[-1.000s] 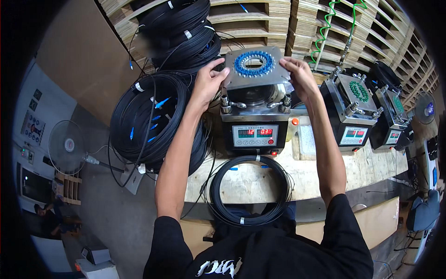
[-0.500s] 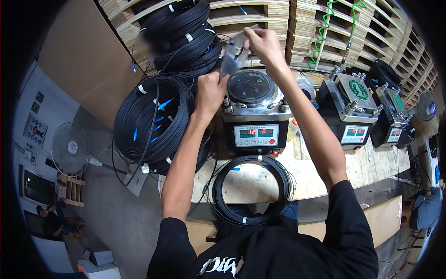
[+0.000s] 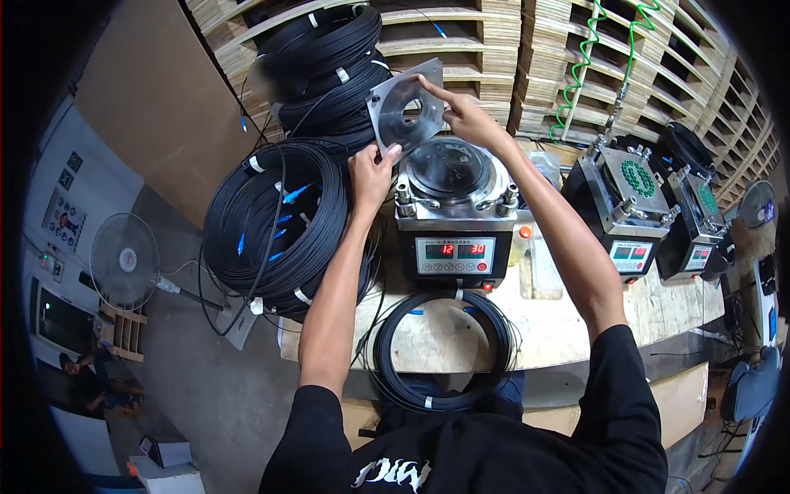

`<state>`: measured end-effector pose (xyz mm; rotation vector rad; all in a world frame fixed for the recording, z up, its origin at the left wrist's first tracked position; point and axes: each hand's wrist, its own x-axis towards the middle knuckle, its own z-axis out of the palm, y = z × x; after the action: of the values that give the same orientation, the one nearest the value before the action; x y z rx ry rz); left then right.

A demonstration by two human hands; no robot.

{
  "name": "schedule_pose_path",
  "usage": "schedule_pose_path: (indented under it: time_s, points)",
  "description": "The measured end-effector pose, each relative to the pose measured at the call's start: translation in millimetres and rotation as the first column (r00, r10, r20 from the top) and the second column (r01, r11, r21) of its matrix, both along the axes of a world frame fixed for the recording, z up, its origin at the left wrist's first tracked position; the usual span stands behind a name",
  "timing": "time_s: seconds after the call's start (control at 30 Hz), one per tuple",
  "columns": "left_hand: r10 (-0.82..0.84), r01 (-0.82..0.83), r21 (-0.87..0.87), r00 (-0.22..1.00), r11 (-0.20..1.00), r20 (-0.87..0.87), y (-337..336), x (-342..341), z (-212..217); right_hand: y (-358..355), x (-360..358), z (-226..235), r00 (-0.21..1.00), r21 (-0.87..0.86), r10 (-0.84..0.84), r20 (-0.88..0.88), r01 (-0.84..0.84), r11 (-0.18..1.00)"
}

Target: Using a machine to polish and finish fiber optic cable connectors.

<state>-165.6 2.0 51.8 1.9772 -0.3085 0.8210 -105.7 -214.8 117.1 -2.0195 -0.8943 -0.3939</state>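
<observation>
A square metal plate [image 3: 394,100] with a round hole in its middle is held up on a tilt, above and behind the nearest polishing machine [image 3: 422,222]. My left hand [image 3: 373,174] grips its lower corner, thumb against the face. At the opposite edge, my right hand [image 3: 476,123] has its index finger stretched along the plate and the other fingers curled; the far side of the plate is hidden. Below the plate, the machine's round dark platen [image 3: 448,170] lies uncovered and looks wet. Metal clamp posts stand at the machine's front corners.
A coil of black cable [image 3: 387,346] with blue connectors overhangs the front edge of the wooden table [image 3: 568,329]. More cable coils [image 3: 271,222] are stacked at left. Two similar machines [image 3: 629,193] stand at right. Wooden pallets [image 3: 485,49] rise behind. A fan [image 3: 127,261] stands far left.
The plate has turned from nearly edge-on to show its broad face. My right hand has come lower, and its index finger now stretches out. The digits on the near machine's display have changed.
</observation>
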Motion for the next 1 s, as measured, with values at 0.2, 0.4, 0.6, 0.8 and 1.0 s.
schedule_pose_path:
  time_s: [0.2,0.4,0.6,0.8,1.0]
  points:
    - [0.018,-0.019,-0.004,0.999,1.000,-0.044,4.3,16.7,-26.7,0.6,12.3,-10.4,0.998,-0.057,0.044,-0.036,-0.046,0.997]
    - [-0.041,0.033,-0.086,0.995,0.996,-0.092,10.0,27.8,-36.9,2.6,22.5,-16.3,0.993,-0.086,0.099,-0.064,-0.104,0.991]
    - [-0.113,0.096,-0.146,0.987,0.985,-0.116,10.1,30.9,-37.0,10.3,27.2,-18.3,0.990,-0.110,0.052,-0.128,-0.066,0.992]
    - [-0.170,0.146,-0.184,0.978,0.972,-0.124,19.9,39.7,-42.8,16.6,38.8,-19.6,0.997,-0.195,0.022,-0.073,-0.036,0.980]
    - [-0.021,0.021,0.019,0.999,1.000,-0.037,18.5,46.0,-42.4,6.1,45.1,-24.4,0.999,-0.213,-0.025,-0.037,0.016,0.977]
